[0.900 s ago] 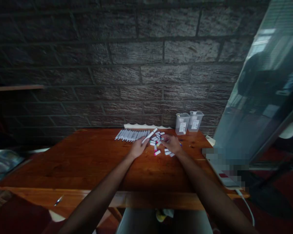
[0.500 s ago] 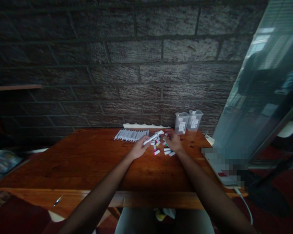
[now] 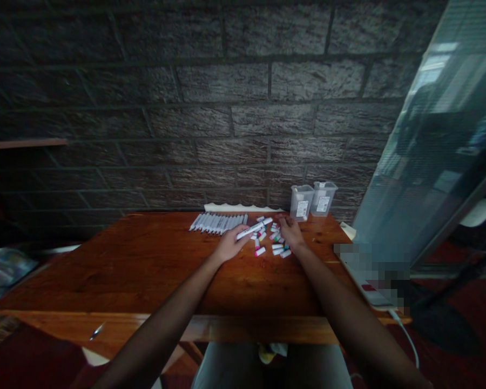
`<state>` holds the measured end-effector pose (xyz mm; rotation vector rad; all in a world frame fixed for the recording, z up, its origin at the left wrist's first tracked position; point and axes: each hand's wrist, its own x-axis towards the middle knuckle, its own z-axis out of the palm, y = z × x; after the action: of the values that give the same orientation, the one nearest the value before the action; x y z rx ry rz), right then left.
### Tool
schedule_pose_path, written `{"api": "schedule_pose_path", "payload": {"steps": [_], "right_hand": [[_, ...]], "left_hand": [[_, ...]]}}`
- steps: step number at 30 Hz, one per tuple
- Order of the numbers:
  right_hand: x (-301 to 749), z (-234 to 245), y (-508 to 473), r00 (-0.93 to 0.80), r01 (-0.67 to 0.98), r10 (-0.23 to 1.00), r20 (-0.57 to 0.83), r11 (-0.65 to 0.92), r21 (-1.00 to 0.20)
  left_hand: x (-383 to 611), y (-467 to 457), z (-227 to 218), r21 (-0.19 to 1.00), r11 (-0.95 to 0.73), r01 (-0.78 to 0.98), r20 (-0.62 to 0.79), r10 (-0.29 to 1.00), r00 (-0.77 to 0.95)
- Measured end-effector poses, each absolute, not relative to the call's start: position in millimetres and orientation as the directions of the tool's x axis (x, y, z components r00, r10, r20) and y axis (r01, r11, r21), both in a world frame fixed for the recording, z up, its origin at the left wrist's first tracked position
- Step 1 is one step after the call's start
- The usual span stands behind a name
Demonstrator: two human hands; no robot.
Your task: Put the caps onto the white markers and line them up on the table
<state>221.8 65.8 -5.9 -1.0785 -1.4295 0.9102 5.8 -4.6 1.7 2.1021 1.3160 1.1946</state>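
A white marker (image 3: pixel 253 229) is held in my left hand (image 3: pixel 230 244), fingers closed around its lower end, the marker slanting up to the right. My right hand (image 3: pixel 290 232) is just to the right of scattered marker caps (image 3: pixel 260 252), with its fingers curled inward; whatever is between the fingertips is too small to make out. The caps are white with coloured ends, pink, green, yellow and blue among them. Left of my hands, several white markers (image 3: pixel 218 222) lie side by side in a row.
Two clear plastic containers (image 3: pixel 302 202) with labels stand at the back right of the wooden table (image 3: pixel 146 270). A white wavy-edged strip (image 3: pixel 243 207) lies along the brick wall. On the right edge rests a partly blurred flat device with a white cable (image 3: pixel 407 335).
My right hand has drawn slightly right, uncovering caps that its fingers had hidden. My left hand keeps hold of the marker, nearly in the same place.
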Motion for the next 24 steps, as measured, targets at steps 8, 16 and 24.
{"api": "schedule_pose_path", "payload": {"steps": [8, 16, 24], "right_hand": [[222.3, -6.4, 64.0, -0.058, 0.225, 0.938, 0.343, 0.347, -0.91], [222.1, -10.5, 63.1, -0.239, 0.342, 0.784, 0.572, 0.62, -0.706], [208.5, -14.8, 53.2, -0.451, 0.32, 0.634, 0.628, 0.772, -0.549]], "left_hand": [[6.4, -4.5, 3.7, 0.69, -0.473, 0.548, 0.472, 0.868, 0.156], [3.7, 1.2, 5.7, 0.752, -0.417, 0.511, 0.484, 0.875, 0.002], [1.7, 3.3, 10.1, 0.794, -0.378, 0.477, 0.467, 0.881, -0.08]]}}
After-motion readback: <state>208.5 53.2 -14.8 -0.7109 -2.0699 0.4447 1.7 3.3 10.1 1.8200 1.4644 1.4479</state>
